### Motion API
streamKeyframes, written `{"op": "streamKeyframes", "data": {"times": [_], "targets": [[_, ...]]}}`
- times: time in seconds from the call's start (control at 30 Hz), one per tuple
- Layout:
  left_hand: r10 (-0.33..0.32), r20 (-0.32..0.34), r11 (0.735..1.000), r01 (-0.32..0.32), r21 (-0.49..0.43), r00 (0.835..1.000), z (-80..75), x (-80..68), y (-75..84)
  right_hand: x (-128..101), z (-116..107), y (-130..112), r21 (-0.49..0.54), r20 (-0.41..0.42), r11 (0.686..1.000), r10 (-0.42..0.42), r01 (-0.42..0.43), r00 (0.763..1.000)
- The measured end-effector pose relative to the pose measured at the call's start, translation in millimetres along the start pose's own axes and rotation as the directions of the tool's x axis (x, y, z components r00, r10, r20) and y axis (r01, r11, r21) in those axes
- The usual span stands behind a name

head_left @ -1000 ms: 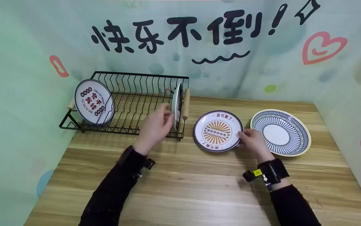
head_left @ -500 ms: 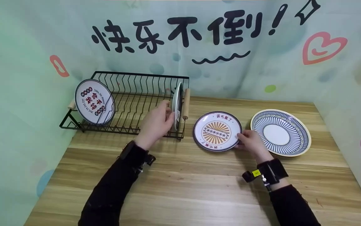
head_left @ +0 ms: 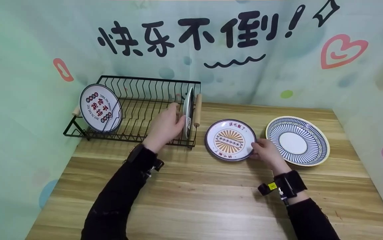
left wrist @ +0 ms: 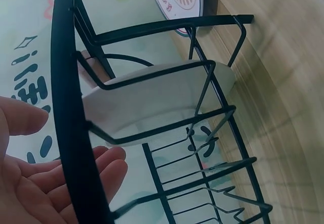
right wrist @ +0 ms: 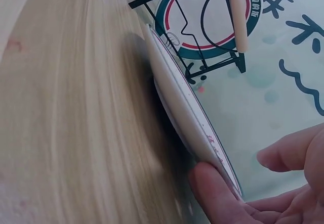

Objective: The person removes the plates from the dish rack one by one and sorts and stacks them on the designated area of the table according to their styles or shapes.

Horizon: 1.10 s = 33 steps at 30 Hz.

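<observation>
My left hand (head_left: pixel 166 128) is over the right end of the black dish rack (head_left: pixel 145 79). Its thumb and fingers spread apart beside a white plate (head_left: pixel 187 113) standing on edge in the last slots. The left wrist view has that plate (left wrist: pixel 152 100) behind the rack's wires. My right hand (head_left: pixel 267 154) holds the right rim of a small plate (head_left: pixel 230 126) with an orange sunburst and dark edge. Seen from the right wrist, a finger lies under this plate's (right wrist: pixel 177 97) rim, while another digit stands above its face.
A plate with red lettering (head_left: pixel 93 96) leans in the rack's left end. To the right of the small plate is a larger blue-striped dish (head_left: pixel 321 140). The wooden table (head_left: pixel 211 203) is bounded by printed cloth walls (head_left: pixel 261 80).
The small plate and my right hand have shifted slightly toward me, the plate turning a little. My left hand has crept slightly farther back beside the standing plate.
</observation>
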<state>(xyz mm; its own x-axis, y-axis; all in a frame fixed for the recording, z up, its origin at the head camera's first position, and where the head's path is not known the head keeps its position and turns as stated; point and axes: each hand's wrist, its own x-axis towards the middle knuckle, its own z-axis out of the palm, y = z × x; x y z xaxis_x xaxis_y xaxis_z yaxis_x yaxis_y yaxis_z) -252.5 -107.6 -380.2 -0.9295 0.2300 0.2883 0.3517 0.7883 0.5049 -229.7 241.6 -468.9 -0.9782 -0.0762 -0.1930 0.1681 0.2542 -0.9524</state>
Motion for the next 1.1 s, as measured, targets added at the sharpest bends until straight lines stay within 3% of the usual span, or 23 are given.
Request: {"op": "streamKeyframes", "data": {"times": [0.3,0.7,0.8,1.0,1.1], "targets": [[-0.051,0.043,0.998,0.049,0.035,0.998,-0.5,4.4,0.0,-6.1,0.9,-2.8,-0.146,-0.009,0.989,-0.024,0.022,1.0],[-0.062,0.057,0.997,0.059,0.059,0.996,2.3,6.4,1.5,-10.6,2.2,-3.4,-0.228,-0.005,0.972,-0.064,0.061,0.998],[-0.071,0.059,0.996,0.067,0.064,0.996,3.6,7.6,2.0,-15.1,1.8,-4.7,-0.311,-0.006,0.946,-0.094,0.088,0.996],[-0.095,0.067,0.993,0.089,0.081,0.993,4.9,10.1,5.0,-25.2,1.8,-5.4,-0.504,-0.036,0.846,-0.219,0.172,0.975],[-0.096,0.065,0.992,0.09,0.094,0.993,6.2,11.5,6.1,-29.6,2.1,-5.9,-0.543,-0.039,0.815,-0.267,0.204,0.963]]}}
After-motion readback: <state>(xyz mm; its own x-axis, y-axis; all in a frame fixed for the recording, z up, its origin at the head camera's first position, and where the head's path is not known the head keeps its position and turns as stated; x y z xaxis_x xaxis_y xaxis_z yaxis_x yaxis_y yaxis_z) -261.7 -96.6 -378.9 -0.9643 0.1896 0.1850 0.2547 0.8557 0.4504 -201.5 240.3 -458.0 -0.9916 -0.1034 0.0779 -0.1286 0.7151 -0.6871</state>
